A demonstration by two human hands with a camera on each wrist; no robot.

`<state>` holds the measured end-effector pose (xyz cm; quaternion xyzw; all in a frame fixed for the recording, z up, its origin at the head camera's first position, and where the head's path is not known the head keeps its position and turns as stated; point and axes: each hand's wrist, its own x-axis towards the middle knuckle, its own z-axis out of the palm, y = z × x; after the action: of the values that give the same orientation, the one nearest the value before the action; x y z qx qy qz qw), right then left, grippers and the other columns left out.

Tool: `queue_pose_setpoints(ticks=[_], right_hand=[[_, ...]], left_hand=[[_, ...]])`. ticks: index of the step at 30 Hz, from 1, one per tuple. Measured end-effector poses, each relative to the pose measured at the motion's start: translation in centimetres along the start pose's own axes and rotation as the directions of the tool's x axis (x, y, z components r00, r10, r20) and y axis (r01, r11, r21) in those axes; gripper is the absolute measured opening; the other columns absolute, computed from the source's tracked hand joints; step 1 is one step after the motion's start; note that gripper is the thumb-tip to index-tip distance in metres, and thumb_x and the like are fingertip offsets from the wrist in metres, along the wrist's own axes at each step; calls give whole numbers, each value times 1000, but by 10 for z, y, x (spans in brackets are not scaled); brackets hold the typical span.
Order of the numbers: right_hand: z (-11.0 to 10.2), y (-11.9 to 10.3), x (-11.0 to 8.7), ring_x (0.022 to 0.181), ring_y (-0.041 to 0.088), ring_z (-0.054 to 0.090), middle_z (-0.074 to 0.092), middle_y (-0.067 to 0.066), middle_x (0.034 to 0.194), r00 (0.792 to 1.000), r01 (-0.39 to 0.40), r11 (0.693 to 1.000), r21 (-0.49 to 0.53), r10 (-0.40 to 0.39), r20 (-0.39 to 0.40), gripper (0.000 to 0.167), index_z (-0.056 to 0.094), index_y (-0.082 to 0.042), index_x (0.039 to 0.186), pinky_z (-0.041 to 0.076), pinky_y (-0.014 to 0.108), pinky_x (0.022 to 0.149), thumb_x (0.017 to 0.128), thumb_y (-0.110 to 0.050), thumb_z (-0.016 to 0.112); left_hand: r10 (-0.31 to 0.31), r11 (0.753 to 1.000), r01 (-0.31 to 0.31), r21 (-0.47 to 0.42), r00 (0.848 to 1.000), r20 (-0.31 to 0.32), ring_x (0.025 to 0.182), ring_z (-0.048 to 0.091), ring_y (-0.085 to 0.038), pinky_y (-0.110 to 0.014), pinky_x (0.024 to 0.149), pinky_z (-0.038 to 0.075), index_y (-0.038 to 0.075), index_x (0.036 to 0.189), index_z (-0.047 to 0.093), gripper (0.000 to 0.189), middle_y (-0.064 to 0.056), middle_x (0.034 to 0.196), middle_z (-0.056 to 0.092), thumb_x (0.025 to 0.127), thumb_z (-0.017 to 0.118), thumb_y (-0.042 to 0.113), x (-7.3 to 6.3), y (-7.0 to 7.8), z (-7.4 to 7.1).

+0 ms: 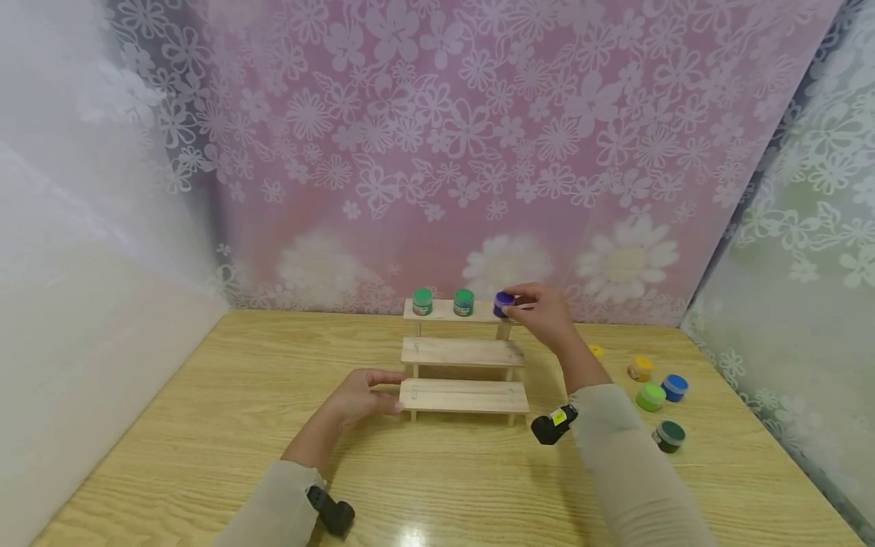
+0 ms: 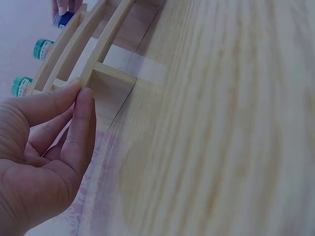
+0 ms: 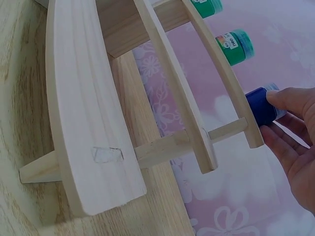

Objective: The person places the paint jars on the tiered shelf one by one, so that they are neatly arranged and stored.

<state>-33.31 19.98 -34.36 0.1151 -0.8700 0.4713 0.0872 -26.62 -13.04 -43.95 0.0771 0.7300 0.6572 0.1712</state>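
A three-step wooden stand (image 1: 465, 395) is on the table, its steps rising toward the back. My right hand (image 1: 547, 313) holds a dark blue-purple paint jar (image 3: 260, 106) between thumb and fingers at the right end of the top step. The jar's base is at the step's surface. Two green paint jars (image 1: 422, 302) stand upright on that same step, at its left and middle. In the left wrist view my left hand (image 2: 54, 147) pinches the left end of the lowest step with thumb and fingertips.
To the right of the stand, several more jars are on the wood-grain table (image 1: 273, 365): an orange-yellow jar (image 1: 641, 369), a blue jar (image 1: 675, 387), a light green jar (image 1: 651, 396) and a dark green jar (image 1: 669, 436). A flowered pink curtain (image 1: 424, 152) hangs behind.
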Motion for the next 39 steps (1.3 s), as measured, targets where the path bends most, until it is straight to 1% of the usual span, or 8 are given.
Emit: queue_pose_setpoints(ticks=[9, 13, 21, 25, 30, 32, 34, 39], right_hand=[[2, 1, -1, 104, 35, 64, 65, 19, 116, 1000, -25, 999, -23, 25, -17, 38, 65, -6, 127, 55, 44, 84, 91, -16, 71], [1, 2, -3, 106, 36, 63, 64, 19, 116, 999, -25, 1000, -4, 25, -23, 37, 65, -7, 126, 55, 46, 85, 91, -16, 71], [2, 4, -12, 105, 36, 62, 59, 18, 117, 998, 2, 1000, 6, -2, -63, 34, 66, -5, 122, 54, 45, 86, 90, -17, 72], [0, 5, -18, 106, 35, 60, 56, 18, 119, 997, 9, 1000, 17, -8, -82, 34, 66, -4, 121, 53, 46, 89, 91, -18, 71], [-3, 7, -25, 104, 34, 61, 57, 17, 117, 993, 55, 998, 34, -51, -104, 33, 66, -2, 120, 52, 47, 89, 91, -16, 71], [-4, 8, -29, 104, 32, 61, 58, 17, 115, 991, 75, 997, 33, -71, -113, 33, 66, -1, 120, 53, 45, 89, 91, -17, 72], [-5, 8, -32, 103, 30, 61, 59, 18, 114, 988, 98, 995, 35, -93, -125, 34, 67, -1, 120, 53, 39, 89, 91, -18, 72], [-8, 10, -41, 104, 32, 61, 61, 18, 117, 977, 146, 988, 49, -136, -163, 35, 67, -1, 120, 52, 19, 82, 89, -17, 74]], left_hand=[[1, 1000, -1, 6, 1000, 1, 109, 64, -32, -38, 81, 56, -2, 134, 57, 53, -23, 137, 52, 83, 71, -9, -1, 1, 0], [0, 1000, 0, 8, 1000, -2, 108, 64, -32, -38, 81, 56, -1, 134, 57, 53, -23, 136, 53, 83, 71, -8, -1, 1, 1], [-8, 1000, 8, 4, 1000, -5, 108, 64, -31, -38, 81, 56, -1, 134, 57, 53, -23, 136, 53, 83, 71, -8, -1, 0, 1], [8, 1000, -8, -7, 1000, 13, 107, 64, -32, -39, 81, 56, -2, 135, 56, 54, -24, 134, 54, 83, 71, -8, 0, 0, 0], [26, 1000, -25, -19, 999, 37, 106, 65, -33, -39, 83, 56, -4, 135, 55, 54, -26, 133, 54, 83, 71, -8, 0, -1, -1], [29, 999, -28, -16, 999, 36, 106, 65, -33, -39, 82, 56, -5, 135, 55, 54, -26, 133, 54, 83, 72, -8, 0, -2, -1], [24, 1000, -23, -17, 999, 30, 105, 65, -32, -39, 82, 56, -4, 134, 55, 55, -25, 132, 55, 82, 72, -7, 0, -2, -1], [19, 1000, -19, -16, 1000, 21, 105, 65, -32, -38, 82, 56, -3, 135, 56, 55, -25, 133, 55, 82, 72, -7, 0, -3, -1]])
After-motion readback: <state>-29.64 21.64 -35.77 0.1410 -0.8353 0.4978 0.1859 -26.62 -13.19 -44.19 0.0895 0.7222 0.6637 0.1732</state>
